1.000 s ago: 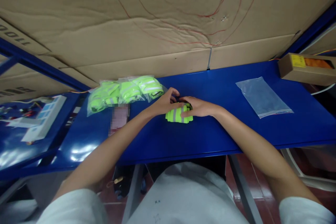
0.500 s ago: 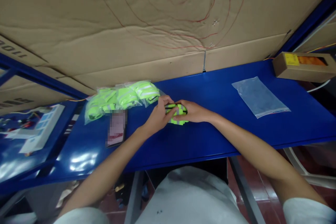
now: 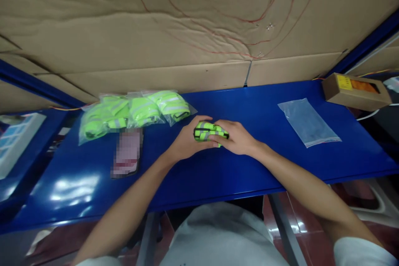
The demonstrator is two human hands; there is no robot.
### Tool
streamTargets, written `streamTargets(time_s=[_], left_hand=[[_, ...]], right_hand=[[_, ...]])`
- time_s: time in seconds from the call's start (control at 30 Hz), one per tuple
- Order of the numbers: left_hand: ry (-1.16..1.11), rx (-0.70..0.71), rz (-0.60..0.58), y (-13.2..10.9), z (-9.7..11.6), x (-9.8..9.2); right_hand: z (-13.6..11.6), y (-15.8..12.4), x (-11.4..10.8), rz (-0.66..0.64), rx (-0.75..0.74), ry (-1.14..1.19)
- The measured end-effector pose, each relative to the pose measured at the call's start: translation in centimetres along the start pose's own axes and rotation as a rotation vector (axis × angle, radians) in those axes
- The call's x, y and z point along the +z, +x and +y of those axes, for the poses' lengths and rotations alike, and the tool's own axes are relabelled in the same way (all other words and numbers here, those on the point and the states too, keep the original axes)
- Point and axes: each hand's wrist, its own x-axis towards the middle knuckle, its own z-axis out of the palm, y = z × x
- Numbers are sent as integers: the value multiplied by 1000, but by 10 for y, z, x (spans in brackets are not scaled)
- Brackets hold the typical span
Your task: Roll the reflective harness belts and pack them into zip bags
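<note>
Clasping a compact fluorescent yellow-green bundle [image 3: 202, 132] from both sides, the left hand [image 3: 186, 140] and the right hand [image 3: 238, 136] meet over the middle of the blue worktop [image 3: 199, 187], close to its centre line. The bundle looks like soft fabric folded or rolled into a short, plump packet, wider than it is deep, with rounded ends and a lumpy upper face. Its colour is a vivid lime, crossed by dull grey bands, and narrow black strips run along its folds and show as a dark edge at both ends. The left hand cups the left end, fingers bent over the far side and thumb stretched along the near side; the right hand grasps the right end, its thumb laid across the front over a grey band. Whether the underside touches the worktop cannot be made out. Left of the hands lie clear plastic packets [image 3: 143, 110] holding similar lime fabric with pale stripes, and a partly pixelated flat object [image 3: 128, 151] lies just in front of them. Well to the right, a translucent bag [image 3: 308, 122] lies flat, near an open-windowed cardboard box [image 3: 335, 90] showing something orange inside.
</note>
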Motion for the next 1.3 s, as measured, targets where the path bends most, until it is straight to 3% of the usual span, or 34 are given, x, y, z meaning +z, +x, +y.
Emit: streamTargets(time_s=[0.13,0.37,0.5,0.57,0.7,0.8,0.9,1.03,1.1,1.17,1.23,1.3], left_hand=[[-28,-33,48,-1,-3,4],[-160,60,129,-2,3,17],[-177,16,170,-4,10,16],[-175,2,143,-4,8,15],[-183,3,21,0,-1,14],[-249,67,-43,0,-1,16],[-239,103,-18,-3,0,20],[-208,78,106,-5,1,25],[-226,50,169,-5,2,25],[-264,-17,216,-3,4,23],[-343,-108,260,-1,4,20],[-448,-175,307,1,5,17]], right_hand=[[0,-2,6,15,-39,-48],[-17,-6,13,219,45,-255],[-31,-8,13,297,126,-447],[-31,-8,12,234,130,-492],[-19,-8,4,-27,-36,-564],[-13,-9,-2,-101,-94,-586],[-16,-7,-2,-90,-34,-515],[-25,3,-4,-110,46,-395],[-26,2,-18,-117,27,-330],[-21,-12,-46,-58,3,-297],[-7,-44,-86,48,11,-345],[13,-90,-129,76,108,-491]])
